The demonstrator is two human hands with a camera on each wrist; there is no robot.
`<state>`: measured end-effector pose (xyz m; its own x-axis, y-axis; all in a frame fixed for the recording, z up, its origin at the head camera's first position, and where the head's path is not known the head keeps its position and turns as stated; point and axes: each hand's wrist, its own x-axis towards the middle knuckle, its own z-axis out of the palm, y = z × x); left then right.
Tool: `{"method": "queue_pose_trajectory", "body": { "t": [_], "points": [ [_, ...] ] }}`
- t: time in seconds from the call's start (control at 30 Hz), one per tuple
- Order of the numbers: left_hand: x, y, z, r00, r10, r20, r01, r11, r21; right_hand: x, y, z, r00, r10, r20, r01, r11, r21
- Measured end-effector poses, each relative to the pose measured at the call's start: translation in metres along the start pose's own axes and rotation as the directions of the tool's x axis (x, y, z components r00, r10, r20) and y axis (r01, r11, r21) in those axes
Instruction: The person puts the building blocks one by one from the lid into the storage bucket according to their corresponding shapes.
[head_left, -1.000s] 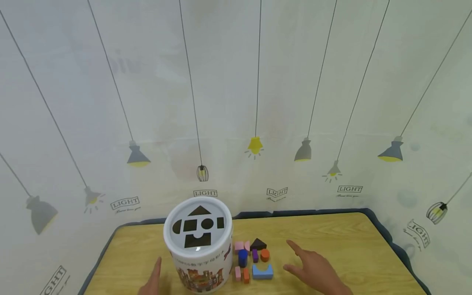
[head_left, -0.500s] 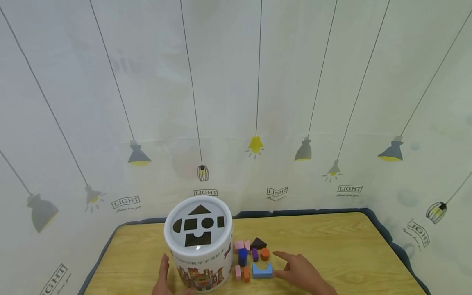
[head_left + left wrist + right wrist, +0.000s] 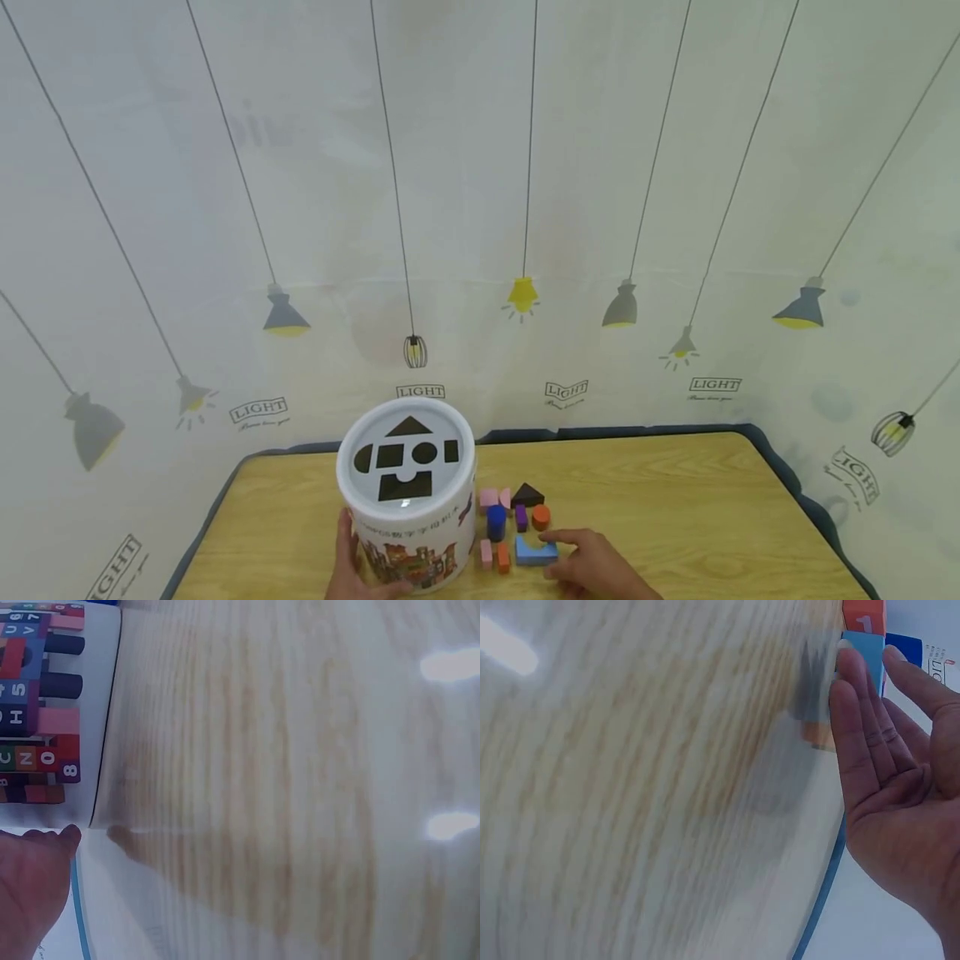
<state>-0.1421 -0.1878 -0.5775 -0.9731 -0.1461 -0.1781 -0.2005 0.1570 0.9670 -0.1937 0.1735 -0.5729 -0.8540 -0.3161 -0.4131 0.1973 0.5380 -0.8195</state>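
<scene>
My left hand (image 3: 351,571) rests against the lower left side of a white bucket (image 3: 408,533), fingers along its wall and thumb across its front. In the left wrist view the bucket's printed wall (image 3: 97,697) fills the upper left corner. A lid (image 3: 420,432) with several shaped holes covers the bucket. With thumb and index finger, my right hand (image 3: 592,567) pinches the right end of a blue arch block (image 3: 531,552) lying on the table. In the right wrist view the blue arch block (image 3: 866,652) shows between the thumb and the other fingers.
Beside the bucket lie a black triangle (image 3: 527,496), an orange cylinder (image 3: 541,517), a purple block (image 3: 521,518), a blue cylinder (image 3: 496,523), pink blocks (image 3: 489,497) and an orange block (image 3: 503,558). The wooden table (image 3: 675,492) ends at a lamp-patterned wall (image 3: 480,208).
My left hand has moved right and up against the bucket. My right hand has come left from the bare table to the blue arch block, its thumb and index finger drawing closer together.
</scene>
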Motion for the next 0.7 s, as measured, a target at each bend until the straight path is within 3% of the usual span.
{"method": "queue_pose_trajectory", "body": {
  "t": [0.13,0.57,0.7],
  "points": [
    [0.0,-0.001,0.006,1.0,0.02,0.007,-0.019,0.997,-0.073,0.0,0.002,0.006,1.0,-0.011,0.001,0.011,1.0,0.024],
    [0.002,-0.009,0.012,0.999,0.037,-0.017,-0.038,0.995,-0.091,0.005,0.003,0.016,0.999,-0.025,-0.026,0.026,0.999,0.041],
    [0.002,-0.009,0.014,1.0,-0.006,-0.024,0.004,0.997,-0.08,0.004,0.005,0.017,0.998,-0.049,-0.031,0.051,0.996,0.069]
  ]
}}
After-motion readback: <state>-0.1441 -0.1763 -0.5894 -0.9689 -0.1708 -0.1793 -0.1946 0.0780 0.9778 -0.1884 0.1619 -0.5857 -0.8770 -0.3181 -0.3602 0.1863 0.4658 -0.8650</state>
